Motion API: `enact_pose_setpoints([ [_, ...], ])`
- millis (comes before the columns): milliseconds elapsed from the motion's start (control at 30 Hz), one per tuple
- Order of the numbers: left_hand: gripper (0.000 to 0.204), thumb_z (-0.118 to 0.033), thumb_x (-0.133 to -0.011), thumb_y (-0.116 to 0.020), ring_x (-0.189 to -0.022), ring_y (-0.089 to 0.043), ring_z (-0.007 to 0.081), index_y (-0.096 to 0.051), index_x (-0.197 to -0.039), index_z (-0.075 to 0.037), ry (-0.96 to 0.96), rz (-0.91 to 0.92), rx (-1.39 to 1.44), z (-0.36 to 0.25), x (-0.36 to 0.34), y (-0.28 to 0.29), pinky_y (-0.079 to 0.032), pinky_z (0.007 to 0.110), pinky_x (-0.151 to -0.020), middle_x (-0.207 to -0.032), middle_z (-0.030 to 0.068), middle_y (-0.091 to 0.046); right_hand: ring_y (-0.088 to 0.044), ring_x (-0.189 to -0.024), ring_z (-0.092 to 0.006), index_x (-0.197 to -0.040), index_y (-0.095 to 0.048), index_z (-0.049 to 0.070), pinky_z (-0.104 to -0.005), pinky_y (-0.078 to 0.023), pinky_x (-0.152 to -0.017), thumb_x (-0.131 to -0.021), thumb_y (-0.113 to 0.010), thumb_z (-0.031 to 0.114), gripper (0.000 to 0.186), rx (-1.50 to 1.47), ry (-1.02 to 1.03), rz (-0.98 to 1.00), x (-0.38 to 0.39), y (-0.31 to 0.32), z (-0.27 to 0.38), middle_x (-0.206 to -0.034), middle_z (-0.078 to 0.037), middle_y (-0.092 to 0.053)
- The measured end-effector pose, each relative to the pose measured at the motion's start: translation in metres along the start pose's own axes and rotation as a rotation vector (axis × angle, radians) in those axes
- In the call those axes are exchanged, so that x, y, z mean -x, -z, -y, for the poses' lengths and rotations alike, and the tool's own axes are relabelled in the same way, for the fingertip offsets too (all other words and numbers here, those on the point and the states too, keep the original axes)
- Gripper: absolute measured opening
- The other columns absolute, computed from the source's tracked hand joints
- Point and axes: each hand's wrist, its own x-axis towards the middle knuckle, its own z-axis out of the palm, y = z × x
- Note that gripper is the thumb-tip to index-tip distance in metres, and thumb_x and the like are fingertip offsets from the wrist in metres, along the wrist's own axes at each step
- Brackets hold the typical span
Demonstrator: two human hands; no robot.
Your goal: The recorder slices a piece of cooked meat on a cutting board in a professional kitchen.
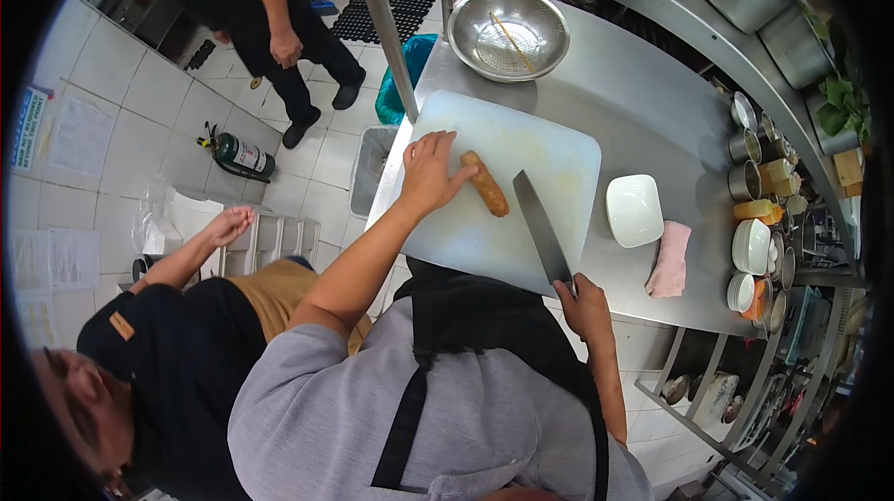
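A browned, sausage-shaped roll [485, 185] lies on the white cutting board [559, 143]; I cannot tell exactly what food it is. My left hand [432, 171] rests on the board just left of it. Its fingers are stretched out, and the thumb reaches to the roll's far end, seemingly touching it. At the board's near right edge my right hand [585, 307] is closed round the handle of a large kitchen knife [542, 226]. The blade slants away over the board, to the right of the roll and apart from it.
A steel colander [508, 33] stands beyond the board. To the right are a white bowl [634, 210] and a folded pink cloth [668, 261] on the steel table [680, 128]. One person [177, 361] is close on my left; another [270, 26] stands farther off.
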Motion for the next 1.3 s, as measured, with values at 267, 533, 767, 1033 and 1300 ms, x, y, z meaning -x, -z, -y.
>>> enact_pose_setpoints([
  [267, 0.072, -0.038, -0.089, -0.074, -0.142, -0.043, 0.0344, -0.049, -0.148, -0.004, 0.024, 0.267, 0.129, 0.010, -0.021, -0.010, -0.025, 0.050, -0.116, -0.147, 0.0182, -0.054, -0.065, -0.079, -0.0501, -0.089, -0.059, -0.003, -0.0538, -0.049, -0.067, -0.098, -0.068, 0.036, 0.041, -0.063, -0.031, 0.005, -0.001, -0.001, -0.003, -0.077, -0.028, -0.066],
  [533, 0.085, -0.015, -0.081, -0.070, -0.146, -0.040, 0.0353, -0.036, -0.159, -0.014, -0.048, 0.360, 0.201, 0.010, -0.027, -0.006, -0.024, 0.052, -0.120, -0.153, 0.0184, -0.048, -0.066, -0.077, -0.0488, -0.087, -0.058, -0.001, -0.0531, -0.050, -0.066, -0.097, -0.069, 0.034, 0.038, -0.044, 0.029, -0.004, -0.001, -0.001, -0.007, -0.077, -0.027, -0.067],
  [767, 0.090, -0.005, -0.074, -0.066, -0.150, -0.035, 0.0341, -0.036, -0.159, -0.016, -0.055, 0.432, 0.221, 0.014, -0.027, 0.000, -0.022, 0.050, -0.121, -0.161, 0.0154, -0.040, -0.065, -0.077, -0.0495, -0.087, -0.058, -0.002, -0.0528, -0.049, -0.066, -0.097, -0.070, 0.033, 0.039, -0.076, -0.002, -0.022, -0.001, -0.005, -0.008, -0.077, -0.028, -0.067],
  [1033, 0.094, -0.002, -0.070, -0.069, -0.146, -0.039, 0.0347, -0.037, -0.158, -0.017, -0.158, 0.431, 0.177, 0.002, -0.032, 0.006, -0.024, 0.049, -0.121, -0.156, 0.0147, -0.045, -0.065, -0.076, -0.0496, -0.087, -0.059, -0.003, -0.0523, -0.049, -0.066, -0.097, -0.070, 0.034, 0.040, -0.038, -0.022, -0.003, 0.001, 0.004, 0.000, -0.076, -0.028, -0.065],
  [1300, 0.084, -0.015, -0.077, -0.078, -0.137, -0.048, 0.0352, -0.042, -0.153, -0.012, -0.158, 0.498, 0.147, -0.025, 0.003, 0.008, -0.026, 0.049, -0.119, -0.144, 0.0180, -0.054, -0.064, -0.077, -0.0498, -0.089, -0.059, -0.005, -0.0516, -0.049, -0.068, -0.097, -0.070, 0.035, 0.041, -0.048, -0.053, 0.023, 0.007, 0.009, -0.001, -0.078, -0.028, -0.065],
])
